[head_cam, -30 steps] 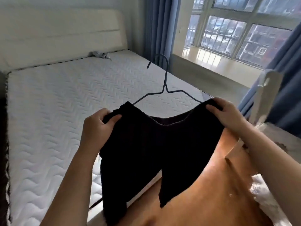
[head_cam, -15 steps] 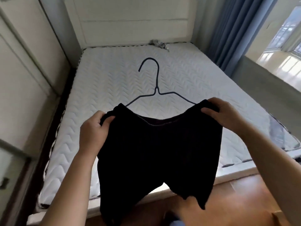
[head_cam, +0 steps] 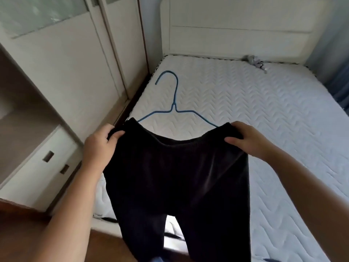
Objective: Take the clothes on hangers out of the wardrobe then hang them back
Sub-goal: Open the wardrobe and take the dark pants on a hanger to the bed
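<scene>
Black trousers hang in front of me on a thin blue wire hanger whose hook sticks up above the waistband. My left hand pinches the left end of the waistband. My right hand grips the right end. The hanger's shoulders are inside the waistband, and both trouser legs dangle down towards the floor. The wardrobe stands at the left, with white sliding doors.
A bed with a bare white quilted mattress and white headboard fills the right. A small grey item lies near the headboard. White drawers sit low at the left. Brown wooden floor lies below.
The view has swung left: the window and curtain have gone out of sight and the wardrobe doors and drawers have come in. Both hands keep their hold on the trousers.
</scene>
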Demonstrator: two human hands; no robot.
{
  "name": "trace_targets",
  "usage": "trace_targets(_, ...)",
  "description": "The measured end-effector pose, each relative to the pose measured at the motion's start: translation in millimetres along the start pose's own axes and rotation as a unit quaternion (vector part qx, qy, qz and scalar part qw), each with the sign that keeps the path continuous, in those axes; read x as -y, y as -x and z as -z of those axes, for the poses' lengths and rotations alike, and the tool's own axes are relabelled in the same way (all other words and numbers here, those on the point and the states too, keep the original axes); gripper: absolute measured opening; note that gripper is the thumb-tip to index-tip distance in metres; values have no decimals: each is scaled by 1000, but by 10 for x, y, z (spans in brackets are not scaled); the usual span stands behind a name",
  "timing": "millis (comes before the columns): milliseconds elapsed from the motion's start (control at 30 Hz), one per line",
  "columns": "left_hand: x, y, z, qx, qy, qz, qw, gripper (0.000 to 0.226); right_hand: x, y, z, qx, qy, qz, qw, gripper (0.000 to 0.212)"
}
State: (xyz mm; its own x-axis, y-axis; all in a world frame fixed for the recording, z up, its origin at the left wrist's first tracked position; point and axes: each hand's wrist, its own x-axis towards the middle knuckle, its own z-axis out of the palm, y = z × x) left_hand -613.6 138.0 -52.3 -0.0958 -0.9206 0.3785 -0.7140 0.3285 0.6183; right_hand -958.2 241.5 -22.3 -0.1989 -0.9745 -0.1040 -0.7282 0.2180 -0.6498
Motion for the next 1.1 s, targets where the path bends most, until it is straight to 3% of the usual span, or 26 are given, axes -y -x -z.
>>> trace_targets(200, 641, -570, 141, 10, 1, 18, 1000, 17, 405, -631, -505, -4, -20, -5, 1000, 35)
trace_targets(567, 1810, -1605, 53, 99, 13, 4, 995, 21, 945, -1517, -1425, -36, -58, -90, 994, 31)
trace_targets(867, 2127, -1825, -718, 159, 1, 40, 986, 22, 498, -1925, -1797, -54, -77, -176, 980, 27)
trace_targets(1100, 2284, -2068, -1424, 216, -63, 36, 974, 25, -149, -2436, -2045, -3, -38, -221, 974, 28)
